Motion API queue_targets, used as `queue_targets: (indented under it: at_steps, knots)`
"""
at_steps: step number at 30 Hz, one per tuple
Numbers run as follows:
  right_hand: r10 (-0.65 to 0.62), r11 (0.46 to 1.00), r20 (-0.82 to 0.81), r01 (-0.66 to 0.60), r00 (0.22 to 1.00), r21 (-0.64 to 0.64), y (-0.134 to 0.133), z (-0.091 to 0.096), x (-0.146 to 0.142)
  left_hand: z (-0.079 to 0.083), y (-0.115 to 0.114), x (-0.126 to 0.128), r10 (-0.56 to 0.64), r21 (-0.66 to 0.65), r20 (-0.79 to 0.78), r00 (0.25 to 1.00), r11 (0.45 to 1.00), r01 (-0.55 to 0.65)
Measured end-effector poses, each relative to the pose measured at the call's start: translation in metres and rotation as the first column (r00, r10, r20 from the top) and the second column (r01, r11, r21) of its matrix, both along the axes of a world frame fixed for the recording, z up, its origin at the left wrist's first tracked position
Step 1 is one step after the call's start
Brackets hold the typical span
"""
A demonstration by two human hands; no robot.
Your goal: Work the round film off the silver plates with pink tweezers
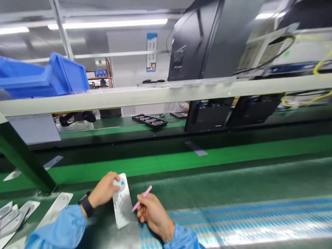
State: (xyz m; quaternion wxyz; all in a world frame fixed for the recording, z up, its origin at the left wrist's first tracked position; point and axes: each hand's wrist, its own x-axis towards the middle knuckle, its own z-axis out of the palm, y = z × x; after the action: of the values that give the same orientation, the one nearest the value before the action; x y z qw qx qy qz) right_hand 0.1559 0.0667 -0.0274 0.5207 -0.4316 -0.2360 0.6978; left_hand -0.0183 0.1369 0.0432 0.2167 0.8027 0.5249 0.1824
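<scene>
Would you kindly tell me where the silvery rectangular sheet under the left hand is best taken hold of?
I would take the silvery rectangular sheet by its lower end, coming from the near left, with the fingers pinching its long edges. That end looks free, while the left hand covers the top around the white round piece, and the right hand with the pink tweezers sits close on the right.
</scene>
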Motion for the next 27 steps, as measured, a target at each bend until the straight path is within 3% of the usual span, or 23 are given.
queue_targets:
  at_steps: [4,6,8,11,14,17,20,23,27]
  knots:
    - [-0.016,1.000,-0.041,0.016,0.999,0.006,0.002,-0.004,-0.001,0.039,0.079,0.012,0.135,0.176,-0.034,0.990,0.976,-0.127]
    - [-0.011,1.000,-0.031,0.012,0.999,0.015,0.002,-0.003,-0.003,0.054,0.099,0.013,0.209,0.259,-0.022,0.978,0.946,-0.196]
    - [-0.008,1.000,-0.020,0.008,1.000,0.020,0.003,-0.001,-0.003,0.061,0.100,0.006,0.245,0.315,-0.009,0.969,0.921,-0.230]
    - [-0.022,1.000,-0.016,0.022,1.000,0.007,0.003,0.003,-0.002,0.056,0.070,-0.035,0.244,0.362,-0.025,0.970,0.906,-0.218]
    - [-0.015,1.000,0.021,0.016,1.000,-0.013,0.000,0.007,0.002,0.041,0.019,-0.107,0.332,0.382,-0.070,0.941,0.880,-0.282]
    - [0.022,1.000,0.051,-0.021,0.998,-0.015,-0.004,0.010,0.008,0.027,-0.042,-0.183,0.555,0.332,-0.152,0.818,0.808,-0.487]
    - [0.064,0.997,0.063,-0.061,0.996,-0.043,-0.001,0.009,0.013,0.012,-0.098,-0.235,0.684,0.233,-0.296,0.667,0.729,-0.644]
    - [0.090,0.994,0.077,-0.086,0.993,-0.062,0.003,0.008,0.014,-0.006,-0.131,-0.254,0.700,0.130,-0.390,0.598,0.685,-0.717]
    - [0.091,0.994,0.095,-0.084,0.991,-0.076,-0.001,0.014,0.011,-0.020,-0.132,-0.245,0.662,0.085,-0.413,0.626,0.712,-0.697]
